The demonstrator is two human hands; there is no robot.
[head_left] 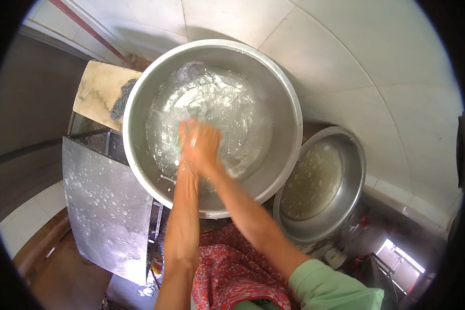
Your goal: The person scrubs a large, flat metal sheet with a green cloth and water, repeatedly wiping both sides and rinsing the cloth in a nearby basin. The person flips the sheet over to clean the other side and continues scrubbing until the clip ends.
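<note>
Both my hands are together above the water in a large round metal basin (281, 170), left of its middle. My right hand (205, 147) looks closed and lies against the left one, blurred by motion. Mostly covered by it, my left hand (185, 147) shows only at its edge, and its fingers are smeared. A small greenish patch shows at the hands' left side, too blurred to name. The water (232, 111) under them is churned and bright, with foam (190, 71) near the far wall of the basin.
Right of the basin stands a smaller metal bowl (357, 194) holding cloudy, bubbly water. A wet metal panel (106, 201) is at the left, below a pale stained board (99, 93) bearing a grey scouring-pad-like clump (121, 101). White tiled walls (341, 72) rise behind.
</note>
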